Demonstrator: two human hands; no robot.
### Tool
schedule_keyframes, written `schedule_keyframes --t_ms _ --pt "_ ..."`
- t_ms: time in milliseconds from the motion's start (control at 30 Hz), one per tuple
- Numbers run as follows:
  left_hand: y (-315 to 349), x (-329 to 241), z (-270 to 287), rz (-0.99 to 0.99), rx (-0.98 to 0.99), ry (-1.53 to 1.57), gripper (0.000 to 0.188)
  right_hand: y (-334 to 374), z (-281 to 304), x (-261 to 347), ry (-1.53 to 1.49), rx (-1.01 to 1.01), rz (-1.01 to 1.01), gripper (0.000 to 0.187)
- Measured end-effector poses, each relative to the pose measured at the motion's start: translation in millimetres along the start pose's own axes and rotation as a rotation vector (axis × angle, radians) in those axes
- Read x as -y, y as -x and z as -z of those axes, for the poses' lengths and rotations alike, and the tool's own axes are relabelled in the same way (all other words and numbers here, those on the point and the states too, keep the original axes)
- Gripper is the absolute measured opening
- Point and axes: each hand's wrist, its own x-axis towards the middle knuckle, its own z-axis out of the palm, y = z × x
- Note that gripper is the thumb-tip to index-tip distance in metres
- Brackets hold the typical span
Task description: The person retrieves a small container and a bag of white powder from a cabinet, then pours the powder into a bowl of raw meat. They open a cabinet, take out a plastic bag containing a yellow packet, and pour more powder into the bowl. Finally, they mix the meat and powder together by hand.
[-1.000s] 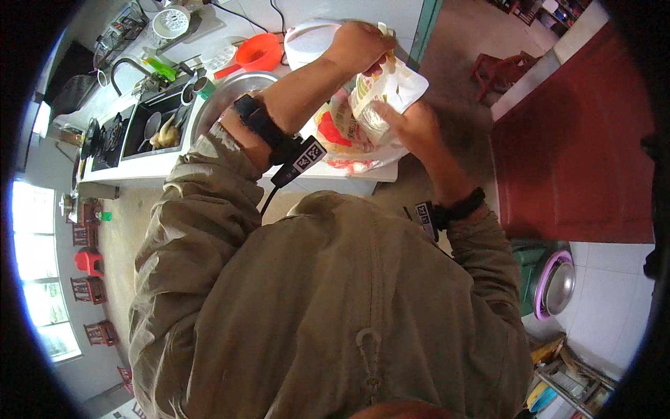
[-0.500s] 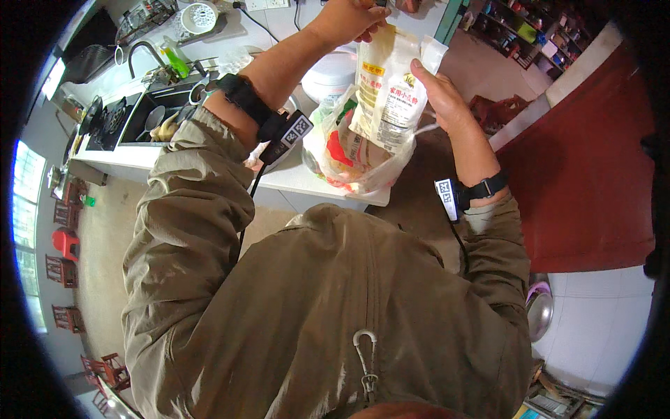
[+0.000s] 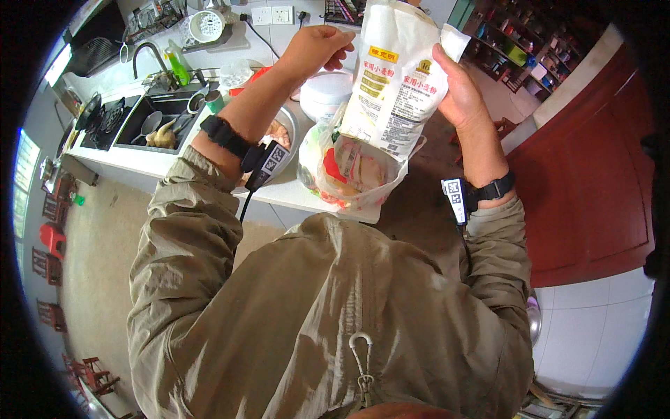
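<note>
Counter (image 3: 292, 194) bearing a metal bowl (image 3: 296, 131) and, to its right, an open plastic bag (image 3: 331, 190), with a white packet (image 3: 398, 77) held up over the bag.
Watching remotely, I see the packet's printed side, its lower end overlapping the bag's mouth. My right hand (image 3: 460, 94) grips the packet's right edge, thumb on the front. My left hand (image 3: 315, 50) is just beside its left edge, fingers curled; I cannot tell whether they pinch anything.

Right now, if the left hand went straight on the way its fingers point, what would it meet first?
Probably the left edge of the white packet, which the right hand holds; its depth relative to the left hand is unclear.
</note>
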Motion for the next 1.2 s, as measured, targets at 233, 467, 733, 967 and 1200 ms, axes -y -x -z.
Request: schedule_keyframes --t_ms 233,467,733,967,1200 --pt "30.1 16.0 1.8 0.023 -0.033 0.064 0.034 -3.6 -13.6 6.0 0.001 -0.013 -0.007 0.041" --pt "103.7 34.3 -51.1 -0.236 -0.284 -0.187 0.078 -23.3 -56.0 3.5 -0.060 -0.139 0.055 0.041" --pt "69.7 53.4 -53.1 -0.255 -0.678 -0.350 0.115 -83.7 -161.2 -51.7 -0.122 -0.210 0.168 0.046" --pt "67.9 85.9 14.1 -0.159 -0.638 0.136 0.089 -94.3 -233.1 -95.8 0.162 -0.087 0.155 0.052" --pt "106.1 97.2 93.9 -0.071 -0.096 0.806 0.066 -61.0 -205.4 -127.1 0.388 0.013 0.209 0.083"
